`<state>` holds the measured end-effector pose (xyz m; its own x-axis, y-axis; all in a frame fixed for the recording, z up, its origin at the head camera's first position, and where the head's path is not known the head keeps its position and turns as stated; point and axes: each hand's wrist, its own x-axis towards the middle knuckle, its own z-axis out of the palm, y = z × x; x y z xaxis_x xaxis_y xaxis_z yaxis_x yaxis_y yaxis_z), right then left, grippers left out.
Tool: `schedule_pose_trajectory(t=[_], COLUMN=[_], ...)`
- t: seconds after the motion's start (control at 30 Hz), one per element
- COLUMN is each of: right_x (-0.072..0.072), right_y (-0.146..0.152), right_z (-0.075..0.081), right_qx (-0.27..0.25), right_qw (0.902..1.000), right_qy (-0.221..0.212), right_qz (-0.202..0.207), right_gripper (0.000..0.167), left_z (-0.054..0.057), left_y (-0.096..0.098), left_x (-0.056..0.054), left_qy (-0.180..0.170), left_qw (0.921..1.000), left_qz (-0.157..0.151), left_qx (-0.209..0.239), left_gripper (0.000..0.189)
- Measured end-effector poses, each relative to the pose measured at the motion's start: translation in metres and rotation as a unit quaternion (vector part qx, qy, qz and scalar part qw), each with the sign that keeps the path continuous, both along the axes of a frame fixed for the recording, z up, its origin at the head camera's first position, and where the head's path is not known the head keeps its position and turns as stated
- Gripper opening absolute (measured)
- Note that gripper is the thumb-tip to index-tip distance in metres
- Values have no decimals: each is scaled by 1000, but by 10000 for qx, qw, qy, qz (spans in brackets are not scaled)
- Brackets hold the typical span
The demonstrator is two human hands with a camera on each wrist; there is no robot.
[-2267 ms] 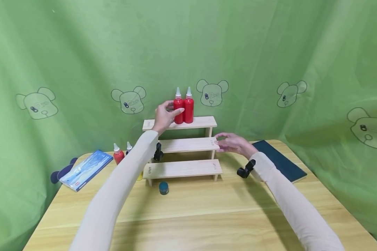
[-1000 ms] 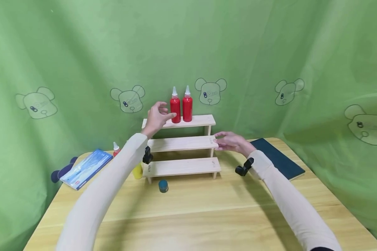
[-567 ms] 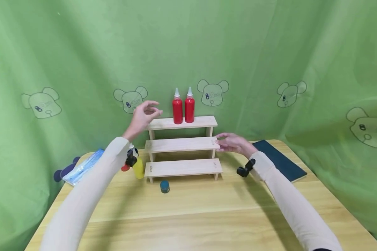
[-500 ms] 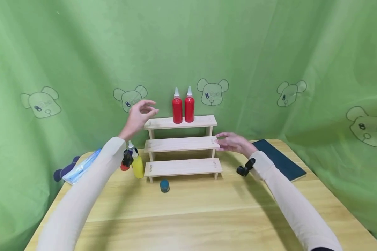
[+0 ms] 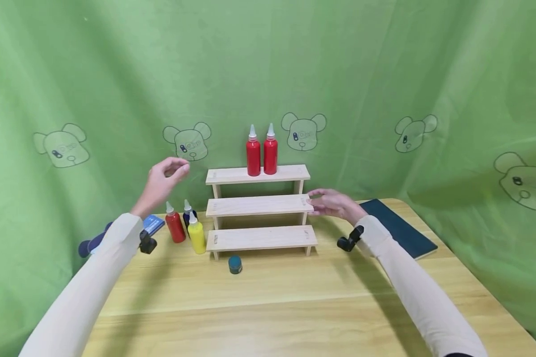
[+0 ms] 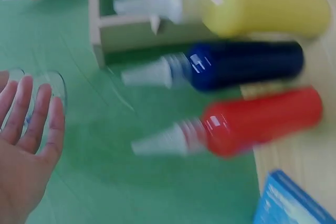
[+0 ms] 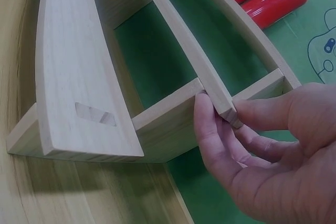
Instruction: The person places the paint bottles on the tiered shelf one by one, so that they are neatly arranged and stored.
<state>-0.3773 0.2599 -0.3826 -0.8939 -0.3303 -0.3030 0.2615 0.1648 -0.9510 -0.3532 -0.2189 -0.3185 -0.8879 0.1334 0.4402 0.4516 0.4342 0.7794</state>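
Note:
Two red squeeze bottles with white nozzles, the left one (image 5: 253, 157) and the right one (image 5: 270, 155), stand upright on the top tier of a three-step wooden shelf (image 5: 259, 206). My right hand (image 5: 332, 204) grips the right end of the middle tier; in the right wrist view, thumb and fingers (image 7: 262, 114) pinch the board's end. My left hand (image 5: 161, 181) hangs in the air left of the shelf, holding nothing. Below it, a red bottle (image 5: 175, 225), a dark blue bottle (image 5: 189, 214) and a yellow bottle (image 5: 197, 235) stand on the table.
A small teal-lidded jar (image 5: 234, 265) sits before the bottom tier. At the right lies a dark green board or book (image 5: 397, 228). A blue packet (image 5: 153, 224) and a purple object (image 5: 89, 244) lie at the left, partly behind the left sleeve. A green curtain backs the table.
My left hand has let go of the left red bottle on the top tier and moved left and down, uncovering the bottles on the table. A small gap parts the two top bottles. My right hand keeps its grip.

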Motion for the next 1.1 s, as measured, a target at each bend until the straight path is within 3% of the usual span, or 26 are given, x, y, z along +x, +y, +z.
schedule_pose_trajectory(t=[0.3, 0.43, 0.7, 0.9, 1.1], right_x=[0, -2, -3, -2, -2], right_y=[-1, -1, -2, -2, 1], right_z=[3, 2, -1, 0, 3], right_qx=[-10, -59, -76, -55, -81], right_qw=[10000, 9999, 9999, 10000, 10000], right_qy=[-59, -84, -63, -13, -48], right_qz=[69, 37, 67, 52, 30], right_gripper=[61, 61, 61, 61, 60], left_z=[-17, -24, -47, -66, -78], left_y=[-37, -46, -60, -66, -68], left_x=[7, 11, 17, 21, 26], left_qy=[12, -274, -843, -931, -1039], left_qw=[9991, 9985, 9959, 9950, 9940], left_qz=[255, 231, 52, 189, 260], left_qx=[-338, -411, -317, -311, -201], left_gripper=[41, 49, 58, 59, 59])
